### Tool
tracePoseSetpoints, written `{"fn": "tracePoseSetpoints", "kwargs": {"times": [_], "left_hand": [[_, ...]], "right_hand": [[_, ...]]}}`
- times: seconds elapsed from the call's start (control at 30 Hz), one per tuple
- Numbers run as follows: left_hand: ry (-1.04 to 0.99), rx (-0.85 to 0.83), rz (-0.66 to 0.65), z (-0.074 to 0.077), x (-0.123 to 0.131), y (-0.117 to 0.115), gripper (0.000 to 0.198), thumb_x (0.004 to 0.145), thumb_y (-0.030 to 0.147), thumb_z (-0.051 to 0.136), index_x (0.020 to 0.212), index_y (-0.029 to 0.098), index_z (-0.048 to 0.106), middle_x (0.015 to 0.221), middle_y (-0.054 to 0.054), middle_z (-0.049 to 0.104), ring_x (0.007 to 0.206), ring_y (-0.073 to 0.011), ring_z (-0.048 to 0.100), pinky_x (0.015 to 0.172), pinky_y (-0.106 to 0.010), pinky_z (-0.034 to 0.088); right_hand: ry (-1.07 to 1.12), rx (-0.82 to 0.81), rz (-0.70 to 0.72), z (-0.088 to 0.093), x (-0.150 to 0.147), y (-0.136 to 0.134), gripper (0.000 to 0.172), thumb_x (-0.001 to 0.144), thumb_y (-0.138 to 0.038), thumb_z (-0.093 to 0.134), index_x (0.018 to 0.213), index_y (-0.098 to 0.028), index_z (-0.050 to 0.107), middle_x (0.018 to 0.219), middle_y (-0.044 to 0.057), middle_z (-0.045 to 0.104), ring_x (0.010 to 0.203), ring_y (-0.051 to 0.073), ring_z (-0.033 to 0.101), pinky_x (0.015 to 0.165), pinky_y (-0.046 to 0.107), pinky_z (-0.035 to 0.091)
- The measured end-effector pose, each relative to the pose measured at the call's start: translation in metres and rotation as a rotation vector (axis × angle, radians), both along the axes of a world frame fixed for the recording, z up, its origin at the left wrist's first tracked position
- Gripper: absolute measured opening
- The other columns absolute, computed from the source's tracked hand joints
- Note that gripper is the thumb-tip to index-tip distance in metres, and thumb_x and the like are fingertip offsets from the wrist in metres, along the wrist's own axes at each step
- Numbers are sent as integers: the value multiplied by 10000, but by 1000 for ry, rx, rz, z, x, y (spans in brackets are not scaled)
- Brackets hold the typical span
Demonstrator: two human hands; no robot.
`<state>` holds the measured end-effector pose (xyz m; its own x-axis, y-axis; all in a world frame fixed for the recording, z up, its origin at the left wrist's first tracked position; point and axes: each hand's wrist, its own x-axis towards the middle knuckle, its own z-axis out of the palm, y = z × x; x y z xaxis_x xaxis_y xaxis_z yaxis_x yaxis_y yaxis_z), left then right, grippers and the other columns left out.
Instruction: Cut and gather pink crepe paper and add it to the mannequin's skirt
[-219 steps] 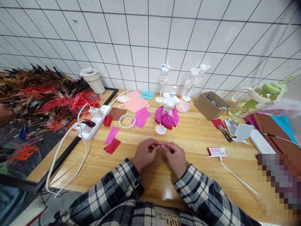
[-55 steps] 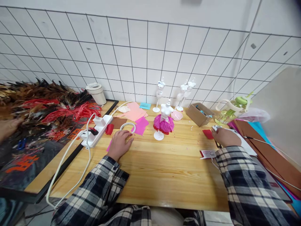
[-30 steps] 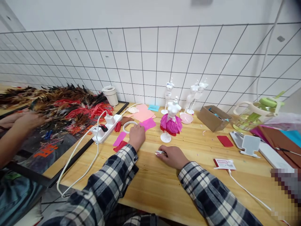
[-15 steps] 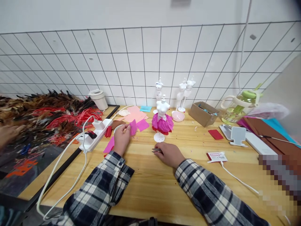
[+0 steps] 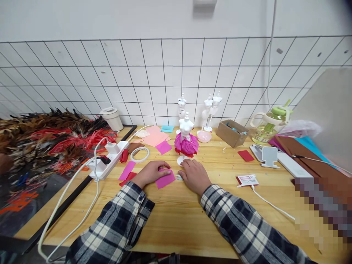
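My left hand (image 5: 154, 173) is low over the table, thumb and fingers closed on a square of magenta paper (image 5: 165, 180). Just right of it, my right hand (image 5: 194, 175) is curled palm down around a small metal tool (image 5: 179, 177). Only the tool's pale tip shows by the thumb, so its kind is hidden. The fingertips of that hand reach the round white base (image 5: 180, 160) of a small dress-form mannequin (image 5: 186, 126). This mannequin wears a ruffled magenta skirt (image 5: 186, 144) with red below.
Behind stand more white mannequins (image 5: 208, 110), a pink bowl (image 5: 204, 136) and a cardboard box (image 5: 232, 134). A tape roll (image 5: 140, 154), magenta sheet (image 5: 163, 147) and power strip (image 5: 110, 161) lie left. A green-lidded bottle (image 5: 271, 124) stands right. Feathers (image 5: 55, 128) cover the neighbouring table.
My left hand has brought a magenta square from beside the tape roll toward me and right. My right hand has shifted nearer the mannequin's base. The view has tilted slightly.
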<state>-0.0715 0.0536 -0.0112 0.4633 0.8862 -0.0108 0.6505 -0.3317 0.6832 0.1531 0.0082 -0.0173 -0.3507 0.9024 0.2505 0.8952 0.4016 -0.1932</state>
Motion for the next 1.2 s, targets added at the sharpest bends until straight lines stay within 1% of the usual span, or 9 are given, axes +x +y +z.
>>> {"fn": "tracePoseSetpoints", "kwargs": {"times": [0.1,0.17,0.37,0.53,0.7,0.83,0.93,1.03,1.2], "left_hand": [[103,103,1,0,-2,1,339,769,437,662,1024,219,709,856,-25,709,796,-196,620,722,-285,455],[133,167,-24,-3,-2,3,272,785,355,643,1014,228,714,943,-30,722,891,-206,629,799,-297,461],[156,271,-57,-12,0,6,281,822,191,527,1035,236,705,1038,-33,721,1009,-208,616,928,-326,448],[144,298,-16,-14,-3,6,356,816,134,486,1111,231,661,1086,-36,702,1037,-210,596,945,-348,443],[180,382,36,-9,-3,5,235,756,106,513,926,197,647,974,-64,667,963,-231,576,877,-368,453],[213,361,38,-6,-2,4,248,780,93,456,897,196,649,888,-65,662,886,-227,579,806,-356,463],[227,358,18,-7,-3,4,272,821,124,448,951,200,674,916,-74,676,909,-230,589,829,-357,466],[239,361,4,-11,-4,5,267,834,144,463,959,203,691,943,-78,683,937,-231,595,868,-361,463],[247,375,-15,-12,-4,6,277,845,148,454,947,204,706,948,-80,687,945,-229,597,886,-364,463]], "right_hand": [[-38,-13,-54,-5,2,4,446,979,-470,339,1294,-210,519,1276,113,588,1095,257,498,901,393,356],[-54,-15,-82,-7,5,8,465,987,-478,295,1312,-223,510,1326,103,569,1121,258,493,900,403,353],[-23,-21,-121,-6,12,15,427,999,-450,273,1231,-238,563,1302,89,601,1131,236,516,940,434,332],[11,-26,-86,-8,14,16,437,992,-475,293,1329,-285,498,1351,83,567,1216,241,487,1073,574,179],[0,-103,-84,-11,18,17,486,997,-495,235,1365,-284,472,1459,70,470,1359,260,352,1084,651,113],[-13,-120,-76,-10,19,15,529,997,-494,232,1437,-248,391,1477,94,444,1380,252,319,1109,608,120],[-28,-95,-70,-8,17,13,540,995,-482,262,1464,-231,355,1416,123,496,1301,247,411,1115,538,172],[-35,-96,-67,-7,17,13,508,989,-478,296,1417,-244,436,1307,124,555,1178,238,502,1089,477,240],[-2,-115,-31,-4,19,13,455,998,-469,274,1224,-224,585,1306,115,557,1195,224,497,1100,460,212]]}}
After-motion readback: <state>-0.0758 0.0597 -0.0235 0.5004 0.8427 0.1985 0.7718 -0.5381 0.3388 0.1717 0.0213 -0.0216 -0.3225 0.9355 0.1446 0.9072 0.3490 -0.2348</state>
